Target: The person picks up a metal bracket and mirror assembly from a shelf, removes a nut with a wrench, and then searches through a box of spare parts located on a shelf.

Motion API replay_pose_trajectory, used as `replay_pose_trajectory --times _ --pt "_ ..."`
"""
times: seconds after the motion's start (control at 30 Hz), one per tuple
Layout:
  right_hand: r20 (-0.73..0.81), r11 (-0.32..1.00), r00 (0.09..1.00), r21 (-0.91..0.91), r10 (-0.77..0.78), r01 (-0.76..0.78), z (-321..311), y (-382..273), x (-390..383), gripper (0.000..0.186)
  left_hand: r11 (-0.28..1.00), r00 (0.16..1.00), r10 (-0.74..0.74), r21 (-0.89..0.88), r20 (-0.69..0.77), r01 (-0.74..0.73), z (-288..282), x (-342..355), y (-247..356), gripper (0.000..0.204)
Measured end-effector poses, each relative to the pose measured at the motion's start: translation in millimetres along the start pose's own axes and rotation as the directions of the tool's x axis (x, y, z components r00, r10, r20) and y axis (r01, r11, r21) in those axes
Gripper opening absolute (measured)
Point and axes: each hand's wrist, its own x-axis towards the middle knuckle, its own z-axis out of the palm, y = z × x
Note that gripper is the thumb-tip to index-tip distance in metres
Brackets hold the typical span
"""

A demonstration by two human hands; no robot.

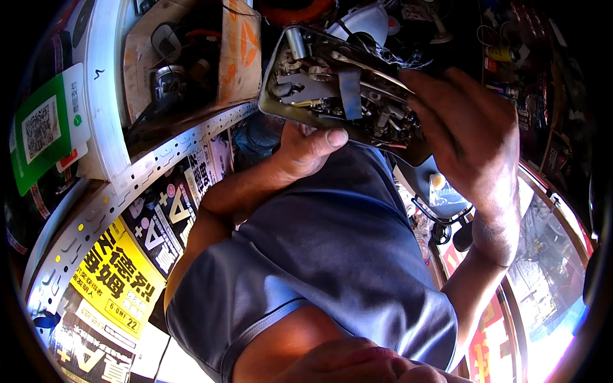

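A shallow metal tray (273, 106) is tilted in front of my chest, full of small greasy metal parts. My left hand (311, 148) supports it from beneath, thumb showing below the near rim. Over the tray's right end, my right hand (472, 137) has its fingers bent down among the parts. They meet the end of a long, thin metal tool (361, 64); what lies under the fingertips is hidden. Inside the tray are a silver cylindrical socket (295, 43), a flat grey metal plate (310, 86) and a short blue-grey strip (350, 94).
An open cardboard box (239, 54) with dark parts stands at the left on a perforated metal shelf edge (185, 137). Beyond the tray lie a white plastic housing (365, 24) and tangled wires. A grey round object (440, 191) with a black cable is below my right hand.
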Motion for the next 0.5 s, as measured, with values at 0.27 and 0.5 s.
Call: replay_pose_trajectory --times 0.27,0.5 --pt "0.05 0.996 0.997 0.075 -0.059 0.055 1.4 10.6 -8.4 0.033 0.998 0.998 -0.001 -0.061 -0.062 -0.003 -5.5 1.6 0.2 0.066" --pt "0.085 0.991 0.996 0.133 -0.025 0.014 -5.5 7.9 -19.7 0.033 0.999 0.998 -0.052 0.013 -0.023 0.052 -7.9 -9.7 -2.0 0.07"
